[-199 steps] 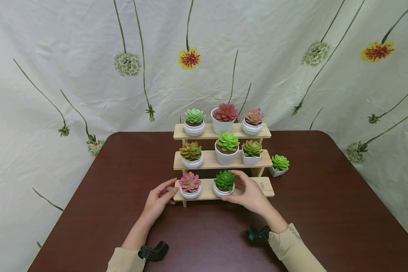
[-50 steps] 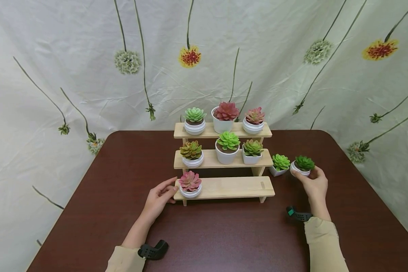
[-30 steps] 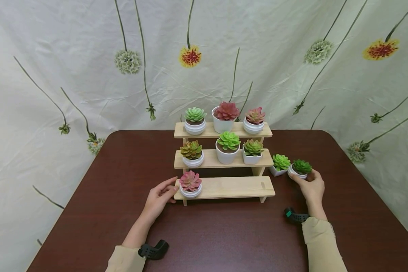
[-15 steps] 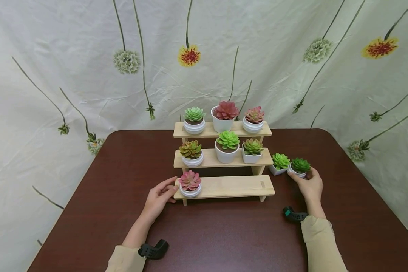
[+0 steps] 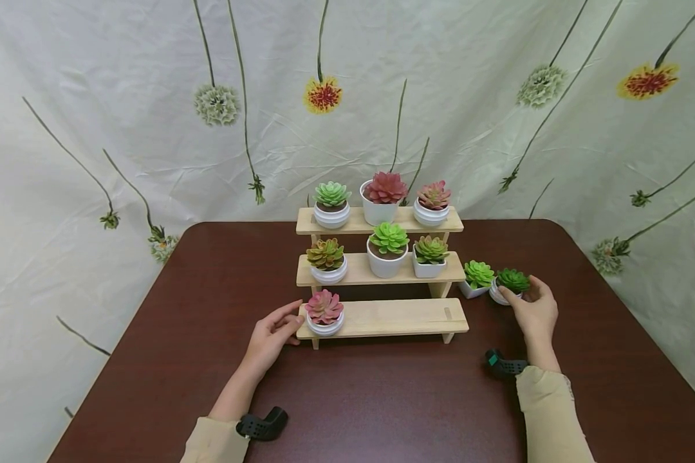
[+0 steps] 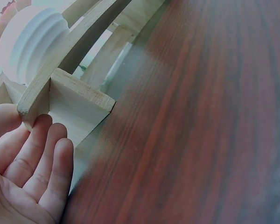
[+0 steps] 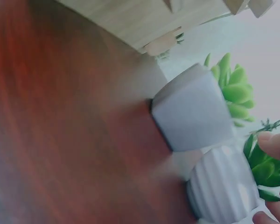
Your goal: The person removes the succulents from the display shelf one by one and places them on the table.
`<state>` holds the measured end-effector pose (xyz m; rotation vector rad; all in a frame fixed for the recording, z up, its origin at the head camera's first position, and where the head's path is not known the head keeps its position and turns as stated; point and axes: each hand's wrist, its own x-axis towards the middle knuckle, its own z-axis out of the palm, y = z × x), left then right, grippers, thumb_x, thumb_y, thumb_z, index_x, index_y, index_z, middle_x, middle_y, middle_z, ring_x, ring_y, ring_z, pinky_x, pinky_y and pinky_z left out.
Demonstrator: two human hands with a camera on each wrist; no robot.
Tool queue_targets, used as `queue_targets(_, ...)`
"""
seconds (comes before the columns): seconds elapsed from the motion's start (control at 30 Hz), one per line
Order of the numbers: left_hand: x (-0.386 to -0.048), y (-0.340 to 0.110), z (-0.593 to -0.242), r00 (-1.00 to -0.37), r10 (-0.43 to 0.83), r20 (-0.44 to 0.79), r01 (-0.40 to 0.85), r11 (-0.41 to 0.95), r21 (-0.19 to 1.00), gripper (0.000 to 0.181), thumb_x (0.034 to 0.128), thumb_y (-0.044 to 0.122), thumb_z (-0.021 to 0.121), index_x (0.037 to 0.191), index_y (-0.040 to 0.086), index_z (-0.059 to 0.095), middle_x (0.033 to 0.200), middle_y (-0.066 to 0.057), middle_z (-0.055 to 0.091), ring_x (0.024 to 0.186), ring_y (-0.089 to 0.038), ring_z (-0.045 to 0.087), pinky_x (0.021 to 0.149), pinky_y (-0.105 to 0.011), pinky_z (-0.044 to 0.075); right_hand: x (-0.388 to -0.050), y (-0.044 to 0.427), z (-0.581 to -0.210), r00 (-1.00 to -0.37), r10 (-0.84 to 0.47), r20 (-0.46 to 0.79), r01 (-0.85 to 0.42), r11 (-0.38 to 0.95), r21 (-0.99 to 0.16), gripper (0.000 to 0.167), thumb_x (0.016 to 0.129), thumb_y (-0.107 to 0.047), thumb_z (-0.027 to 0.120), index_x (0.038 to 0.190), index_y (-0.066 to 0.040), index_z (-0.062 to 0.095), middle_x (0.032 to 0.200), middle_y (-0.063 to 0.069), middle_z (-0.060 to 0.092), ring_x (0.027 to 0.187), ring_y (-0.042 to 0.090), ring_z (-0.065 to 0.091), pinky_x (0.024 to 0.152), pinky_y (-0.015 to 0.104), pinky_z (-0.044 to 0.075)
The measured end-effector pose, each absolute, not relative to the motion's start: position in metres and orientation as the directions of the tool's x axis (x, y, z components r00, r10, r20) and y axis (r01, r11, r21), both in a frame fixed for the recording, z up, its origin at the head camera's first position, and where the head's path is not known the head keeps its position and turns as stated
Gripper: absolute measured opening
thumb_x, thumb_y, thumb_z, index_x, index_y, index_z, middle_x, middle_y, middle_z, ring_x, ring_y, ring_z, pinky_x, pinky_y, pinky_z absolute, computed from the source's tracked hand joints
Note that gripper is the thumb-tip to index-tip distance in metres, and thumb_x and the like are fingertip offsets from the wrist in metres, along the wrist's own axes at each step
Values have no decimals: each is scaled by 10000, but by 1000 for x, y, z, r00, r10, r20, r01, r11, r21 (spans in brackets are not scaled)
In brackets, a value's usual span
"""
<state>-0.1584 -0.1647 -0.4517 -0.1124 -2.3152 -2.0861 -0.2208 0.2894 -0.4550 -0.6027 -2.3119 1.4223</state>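
My right hand [image 5: 535, 315] is around the right side of a dark green potted succulent [image 5: 512, 281] standing on the table. In the right wrist view its thumb [image 7: 276, 145] is by the leaves, clear of the ribbed white pot [image 7: 222, 184]; the fingertips are partly cut off. A light green succulent in a square white pot [image 5: 475, 290] stands against it on the left. My left hand [image 5: 270, 337] holds the left end of the bottom shelf of a three-tier wooden stand [image 5: 399, 319], fingers under the board in the left wrist view. Beside it sits a pink succulent [image 5: 324, 308].
The middle tier carries a brownish-green succulent [image 5: 326, 257], a bright green one [image 5: 389, 241] and a square-potted one [image 5: 430, 254]. Mint green [image 5: 332, 196], red [image 5: 385, 190] and pink [image 5: 434, 198] succulents fill the top tier. A flowered cloth [image 5: 469, 96] hangs behind the dark table [image 5: 370, 405].
The dark green succulent went from the bottom shelf to the table on the right, then slid left to the light green one. The right hand has just loosened. The left hand stays put.
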Motion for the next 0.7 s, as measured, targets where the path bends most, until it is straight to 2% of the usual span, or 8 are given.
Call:
queue_targets(0.17,-158,-165,-452,-997,37,65,69,105,992,393,916,17,579,1288,-89,508,909,-178,639,669,-111,601,620,-322,560,-241,311,-485,-819,559,129,126,395,-910,792,788,-457,719,1441,-165,377,1448,65,391,1318,219,370,1050,387,351)
queue_targets(0.2,-158,-165,-452,-997,38,66,70,104,992,393,916,16,579,1288,-89,508,910,-180,639,671,-111,602,620,-323,560,-240,310,-482,-816,563,132,122,391,-912,786,792,-457,714,1441,-171,376,1451,58,389,1322,208,366,1055,377,345)
queue_targets(0.27,-159,-165,-452,-997,38,69,73,102,992,392,916,14,578,1287,-92,507,909,-180,640,674,-110,602,620,-325,561,-235,304,-469,-815,565,132,105,367,-924,766,803,-441,709,1440,-172,378,1454,46,383,1329,189,354,1064,346,333)
queue_targets(0.4,-159,-165,-452,-996,39,74,78,103,992,392,916,13,577,1286,-96,506,908,-179,639,671,-112,603,619,-327,561,-216,281,-430,-809,569,145,56,321,-945,686,839,-289,707,1415,-74,402,1435,101,399,1331,229,349,1079,317,305)
queue_targets(0.5,-159,-165,-452,-996,39,75,78,105,991,391,915,9,577,1284,-99,505,909,-186,640,663,-117,604,616,-327,561,-213,276,-422,-800,566,197,3,332,-943,667,834,-268,717,1395,-56,424,1414,109,421,1323,228,361,1080,290,298)
queue_targets(0.7,-159,-165,-452,-996,40,76,80,104,991,393,916,11,576,1285,-102,502,908,-176,645,671,-117,605,614,-326,561,-206,266,-402,-797,547,257,-63,347,-936,639,835,-248,718,1389,-87,442,1400,84,437,1309,179,384,1067,244,305)
